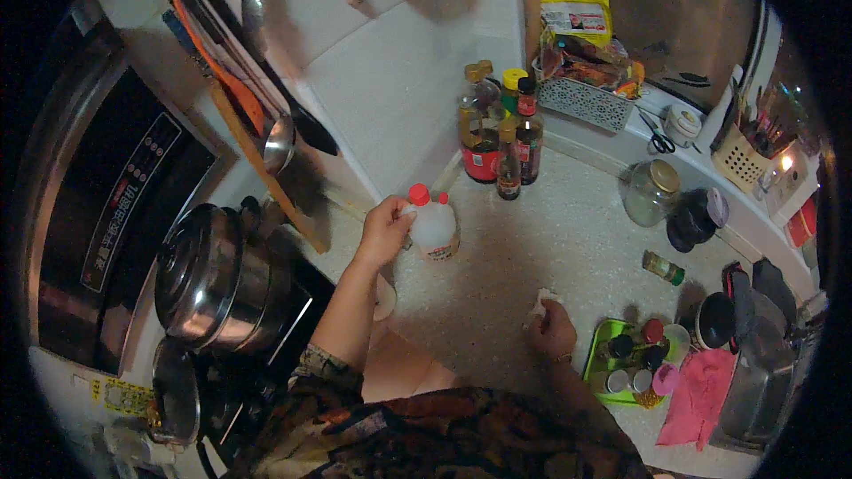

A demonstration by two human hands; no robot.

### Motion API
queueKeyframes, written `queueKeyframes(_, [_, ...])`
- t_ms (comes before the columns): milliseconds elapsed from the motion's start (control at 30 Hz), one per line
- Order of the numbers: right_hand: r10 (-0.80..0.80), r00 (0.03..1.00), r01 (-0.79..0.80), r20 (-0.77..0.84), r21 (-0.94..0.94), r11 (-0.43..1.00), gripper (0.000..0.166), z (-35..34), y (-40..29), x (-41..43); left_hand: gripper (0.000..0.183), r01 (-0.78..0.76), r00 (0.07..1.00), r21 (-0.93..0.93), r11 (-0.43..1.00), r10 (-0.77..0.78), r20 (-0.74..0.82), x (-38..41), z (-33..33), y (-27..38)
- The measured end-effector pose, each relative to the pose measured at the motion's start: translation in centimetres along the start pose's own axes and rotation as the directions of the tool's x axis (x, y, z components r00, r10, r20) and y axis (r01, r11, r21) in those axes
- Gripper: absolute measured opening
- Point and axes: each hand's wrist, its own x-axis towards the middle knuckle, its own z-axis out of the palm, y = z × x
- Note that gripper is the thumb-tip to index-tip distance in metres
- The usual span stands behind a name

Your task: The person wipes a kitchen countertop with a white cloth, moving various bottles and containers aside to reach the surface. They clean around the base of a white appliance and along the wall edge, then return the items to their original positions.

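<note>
My left hand (387, 231) grips the side handle of a white plastic jug (434, 229) with red caps, near the back left of the speckled countertop (492, 266). The jug is upright and bears a printed label. Over the counter to the right, my right hand (556, 329) pinches a crumpled white tissue or cloth (540, 303). Behind the jug, several sauce bottles (480, 146) with dark contents stand grouped in the corner. Part of a round pale object (384, 298) shows beside my left forearm, which hides the rest.
A steel steamer pot (206, 279) stands on the stove at left, below hanging utensils (279, 143). At right are a glass jar (651, 194), a spice bottle (662, 267), a green tray (599, 346) of small jars, a pink cloth (697, 392) and a sink (755, 399).
</note>
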Motion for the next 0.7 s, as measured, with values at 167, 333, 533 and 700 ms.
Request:
queueKeyframes(167, [-0.019,0.998,0.017,-0.059,-0.030,0.999,0.028,0.2,-0.3,0.1,0.017,-0.030,0.993,0.182,0.983,0.049,-0.104,-0.1,3.8,1.8])
queueKeyframes(333, [0.057,0.998,-0.058,0.012,0.024,0.998,0.027,-0.1,-0.6,0.3,0.028,-0.053,0.993,0.302,0.952,0.082,-0.084,-3.6,6.0,4.3])
queueKeyframes(533, [0.094,0.986,-0.097,0.138,0.015,0.995,0.029,-0.6,-0.3,0.7,0.029,-0.105,0.991,0.319,0.942,0.127,-0.048,-6.1,7.0,5.7])
queueKeyframes(700, [0.036,0.999,-0.037,0.010,0.394,0.918,0.030,0.8,-6.0,4.2,0.036,0.030,0.995,-0.248,0.968,-0.006,0.097,-5.2,9.5,2.7])
